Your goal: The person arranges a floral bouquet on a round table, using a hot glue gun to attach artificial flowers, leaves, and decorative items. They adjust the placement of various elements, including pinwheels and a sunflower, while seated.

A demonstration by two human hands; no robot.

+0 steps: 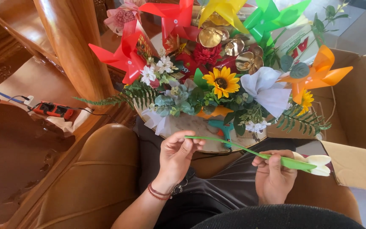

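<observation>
Wooden furniture stood at left, a brown leather seat [98,178] under me. My left hand [175,154] pinched the tip of a green stem [234,147]; my right hand [273,176] gripped it near the white flower [318,164]. Beyond: a flower arrangement [217,80] with pinwheels, then a cardboard box [361,110].

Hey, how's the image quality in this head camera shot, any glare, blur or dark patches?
Head view: bright daylight, glare on the polished wooden post and gold flowers; wide-angle bending at the edges; left hand, right hand and green stem sharp; dark clothing at the bottom underexposed.
</observation>
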